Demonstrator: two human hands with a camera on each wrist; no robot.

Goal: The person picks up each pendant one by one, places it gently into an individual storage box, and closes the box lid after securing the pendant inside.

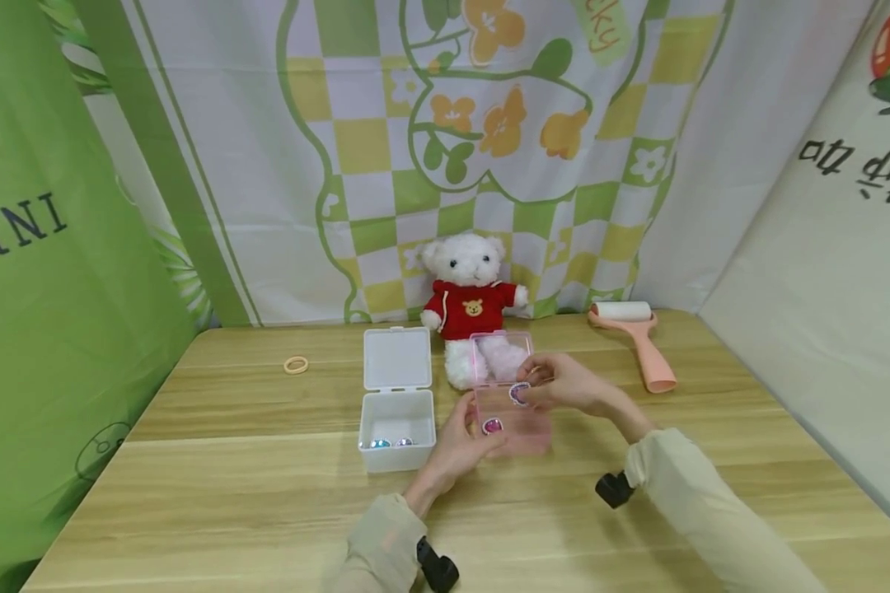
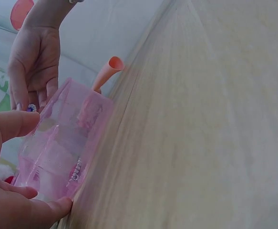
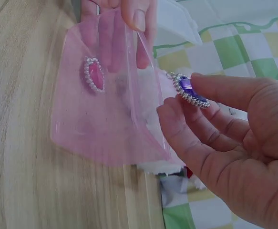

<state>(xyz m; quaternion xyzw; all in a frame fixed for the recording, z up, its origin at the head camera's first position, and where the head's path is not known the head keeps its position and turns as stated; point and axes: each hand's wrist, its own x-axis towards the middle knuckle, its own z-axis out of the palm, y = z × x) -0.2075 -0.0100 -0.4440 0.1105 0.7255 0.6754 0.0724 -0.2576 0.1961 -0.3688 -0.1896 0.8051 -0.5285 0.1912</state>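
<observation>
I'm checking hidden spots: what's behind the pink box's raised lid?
In the head view, a white teddy bear's legs partly show through the translucent lid. The right hand covers its lower right corner, hiding anything there.

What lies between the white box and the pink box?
In the head view, the left hand, gripping the pink box; farther back, the teddy bear's leg.

head: high, forward-down | wrists: close, tilted, left perhaps low | shared: pink box (image 3: 100, 126)
</observation>
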